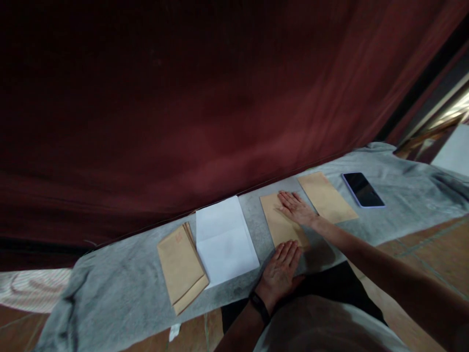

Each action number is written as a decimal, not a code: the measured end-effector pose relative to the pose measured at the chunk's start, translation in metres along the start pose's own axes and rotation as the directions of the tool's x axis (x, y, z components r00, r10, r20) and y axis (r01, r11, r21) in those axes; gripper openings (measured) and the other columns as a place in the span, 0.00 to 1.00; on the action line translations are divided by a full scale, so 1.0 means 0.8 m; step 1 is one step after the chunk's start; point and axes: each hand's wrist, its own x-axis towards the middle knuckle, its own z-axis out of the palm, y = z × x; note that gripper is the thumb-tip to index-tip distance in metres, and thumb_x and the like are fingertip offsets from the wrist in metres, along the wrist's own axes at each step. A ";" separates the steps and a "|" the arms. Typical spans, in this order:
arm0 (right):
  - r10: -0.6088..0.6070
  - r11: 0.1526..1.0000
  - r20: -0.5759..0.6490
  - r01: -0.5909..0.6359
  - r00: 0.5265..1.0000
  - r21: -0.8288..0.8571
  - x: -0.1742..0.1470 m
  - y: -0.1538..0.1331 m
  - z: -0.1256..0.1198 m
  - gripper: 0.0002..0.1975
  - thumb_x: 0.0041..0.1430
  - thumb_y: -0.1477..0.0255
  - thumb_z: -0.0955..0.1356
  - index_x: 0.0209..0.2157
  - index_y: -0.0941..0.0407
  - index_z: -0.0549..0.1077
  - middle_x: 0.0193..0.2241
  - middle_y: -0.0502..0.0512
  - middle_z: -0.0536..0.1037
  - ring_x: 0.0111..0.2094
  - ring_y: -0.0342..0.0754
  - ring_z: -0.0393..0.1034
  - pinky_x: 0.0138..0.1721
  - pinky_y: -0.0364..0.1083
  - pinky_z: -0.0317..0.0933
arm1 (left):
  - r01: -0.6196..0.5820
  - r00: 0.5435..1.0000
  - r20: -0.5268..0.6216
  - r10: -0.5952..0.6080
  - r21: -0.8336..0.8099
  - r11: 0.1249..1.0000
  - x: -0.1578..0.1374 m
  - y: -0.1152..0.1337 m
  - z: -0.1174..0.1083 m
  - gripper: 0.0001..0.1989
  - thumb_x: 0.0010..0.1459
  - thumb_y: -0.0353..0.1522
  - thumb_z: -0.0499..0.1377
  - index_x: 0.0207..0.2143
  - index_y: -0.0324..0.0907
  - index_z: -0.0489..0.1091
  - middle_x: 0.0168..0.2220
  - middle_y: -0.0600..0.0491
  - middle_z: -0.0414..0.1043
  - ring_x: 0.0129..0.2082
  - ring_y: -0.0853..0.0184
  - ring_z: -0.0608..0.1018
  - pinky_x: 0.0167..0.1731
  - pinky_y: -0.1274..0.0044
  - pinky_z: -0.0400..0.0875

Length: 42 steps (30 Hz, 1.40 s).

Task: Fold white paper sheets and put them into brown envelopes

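Observation:
A brown envelope (273,217) lies flat on the grey cloth under both of my hands. My right hand (296,208) rests flat on its upper part, fingers stretched out. At its lower end, my left hand (280,271) lies with the fingers extended over the near edge; a dark band circles that wrist. To the right is a second brown envelope (328,198), apart from the first. White paper sheets (227,244) with a crease across them lie left of my hands. Further left sits a stack of brown envelopes (181,269), the top one bearing a small reddish mark.
A phone (363,189) with a light purple edge lies right of the envelopes. The grey cloth (110,288) covers the long narrow surface, backed by a dark red upright panel (205,122). Tiled floor (436,254) shows below, with a small white scrap (175,332).

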 end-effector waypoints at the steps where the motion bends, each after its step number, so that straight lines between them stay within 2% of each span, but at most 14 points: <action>1: -0.018 1.000 0.012 0.018 1.000 0.009 -0.007 -0.005 -0.004 0.34 0.74 0.60 0.55 0.74 0.55 0.40 0.70 0.64 0.56 0.70 0.58 0.53 0.69 0.65 0.47 | 0.002 1.000 -0.001 -0.002 -0.005 1.000 0.000 0.000 -0.001 0.38 0.70 0.50 0.47 0.73 0.37 0.47 0.74 0.45 0.47 0.73 0.61 0.54 0.70 0.68 0.51; 7: -0.173 0.976 0.122 0.154 0.977 0.154 -0.075 -0.037 -0.038 0.35 0.73 0.62 0.60 0.74 0.51 0.39 0.71 0.61 0.54 0.71 0.56 0.51 0.70 0.64 0.47 | 0.000 1.000 -0.015 0.000 -0.012 1.000 0.000 0.001 0.001 0.37 0.71 0.49 0.48 0.73 0.37 0.48 0.73 0.44 0.50 0.72 0.60 0.56 0.70 0.67 0.51; 10: -0.239 0.953 0.184 0.194 0.953 0.232 -0.104 -0.050 -0.054 0.33 0.73 0.63 0.60 0.73 0.50 0.45 0.71 0.59 0.55 0.71 0.56 0.51 0.70 0.63 0.47 | 0.001 1.000 -0.020 -0.001 -0.007 1.000 -0.001 0.002 0.008 0.36 0.70 0.49 0.49 0.71 0.36 0.52 0.72 0.43 0.55 0.71 0.59 0.59 0.70 0.66 0.51; 13: -0.298 0.930 0.240 0.225 0.924 0.289 -0.109 -0.051 -0.066 0.29 0.73 0.63 0.61 0.72 0.47 0.52 0.71 0.54 0.58 0.71 0.55 0.51 0.70 0.62 0.47 | 0.004 1.000 -0.013 -0.004 -0.004 1.000 0.000 0.003 0.013 0.35 0.70 0.49 0.49 0.69 0.35 0.56 0.70 0.42 0.58 0.70 0.57 0.61 0.70 0.65 0.51; 16: -0.354 0.915 0.298 0.262 0.887 0.307 -0.089 -0.044 -0.066 0.28 0.73 0.63 0.60 0.71 0.45 0.54 0.71 0.51 0.57 0.71 0.53 0.50 0.71 0.62 0.45 | 0.001 1.000 -0.006 -0.001 0.005 1.000 0.001 0.003 0.013 0.36 0.70 0.49 0.49 0.71 0.36 0.52 0.71 0.43 0.55 0.71 0.57 0.59 0.70 0.65 0.50; 19: -0.351 0.922 0.301 0.272 0.887 0.274 -0.051 -0.040 -0.049 0.28 0.72 0.65 0.60 0.71 0.44 0.55 0.71 0.50 0.56 0.71 0.52 0.50 0.72 0.60 0.45 | -0.001 1.000 -0.002 0.001 0.020 1.000 0.002 0.002 0.007 0.37 0.70 0.48 0.49 0.72 0.36 0.49 0.73 0.44 0.50 0.72 0.58 0.56 0.70 0.66 0.49; 22: -0.312 0.941 0.253 0.260 0.916 0.217 -0.011 -0.045 -0.025 0.28 0.71 0.66 0.61 0.70 0.44 0.56 0.71 0.51 0.57 0.71 0.52 0.50 0.71 0.61 0.44 | -0.012 1.000 -0.003 0.012 0.023 1.000 0.003 0.001 0.001 0.37 0.70 0.48 0.49 0.72 0.36 0.49 0.74 0.44 0.48 0.73 0.59 0.53 0.71 0.66 0.47; 25: -0.213 0.968 0.200 0.180 0.956 0.173 0.019 -0.054 -0.008 0.27 0.72 0.65 0.60 0.70 0.46 0.56 0.71 0.53 0.57 0.71 0.53 0.51 0.71 0.63 0.44 | -0.002 1.000 -0.004 0.002 0.037 0.999 0.003 0.001 -0.002 0.36 0.70 0.48 0.49 0.71 0.36 0.50 0.74 0.44 0.47 0.73 0.58 0.52 0.71 0.64 0.46; 28: -0.094 0.989 0.177 0.071 0.980 0.130 0.033 -0.061 0.000 0.27 0.73 0.63 0.57 0.71 0.50 0.56 0.70 0.58 0.58 0.70 0.56 0.52 0.70 0.66 0.43 | 0.003 1.000 -0.004 -0.002 0.050 0.999 0.004 0.002 -0.005 0.37 0.69 0.48 0.50 0.71 0.36 0.51 0.74 0.44 0.49 0.73 0.57 0.52 0.71 0.62 0.46; 30: -0.065 0.992 0.167 0.046 0.984 0.119 0.032 -0.066 0.000 0.28 0.73 0.62 0.57 0.71 0.52 0.55 0.70 0.59 0.58 0.71 0.59 0.51 0.70 0.66 0.42 | -0.002 1.000 -0.004 0.002 0.052 0.999 0.005 0.002 -0.005 0.37 0.69 0.49 0.50 0.71 0.36 0.51 0.73 0.44 0.50 0.73 0.57 0.52 0.71 0.62 0.47; 33: -0.114 0.985 0.172 0.089 0.978 0.148 0.015 -0.070 -0.004 0.30 0.73 0.62 0.58 0.72 0.53 0.51 0.70 0.60 0.57 0.71 0.59 0.51 0.71 0.65 0.41 | 0.004 1.000 -0.012 -0.003 0.049 0.999 0.004 0.002 -0.004 0.37 0.69 0.49 0.49 0.71 0.37 0.51 0.74 0.46 0.50 0.73 0.58 0.51 0.71 0.63 0.47; 38: -0.286 0.933 0.202 0.224 0.937 0.281 -0.037 -0.073 -0.029 0.32 0.73 0.66 0.59 0.73 0.49 0.46 0.72 0.55 0.55 0.72 0.53 0.49 0.72 0.60 0.45 | 0.010 1.000 -0.012 -0.010 0.011 1.000 0.004 0.002 0.002 0.35 0.70 0.48 0.47 0.71 0.38 0.52 0.72 0.46 0.55 0.72 0.58 0.56 0.71 0.62 0.46; 42: -0.307 0.918 0.233 0.222 0.923 0.328 -0.085 -0.073 -0.054 0.32 0.74 0.64 0.59 0.74 0.50 0.45 0.72 0.55 0.55 0.72 0.52 0.49 0.72 0.60 0.46 | 0.017 1.000 0.010 -0.017 -0.035 0.999 0.004 0.002 0.005 0.33 0.70 0.49 0.48 0.68 0.36 0.58 0.69 0.43 0.61 0.71 0.57 0.59 0.71 0.61 0.47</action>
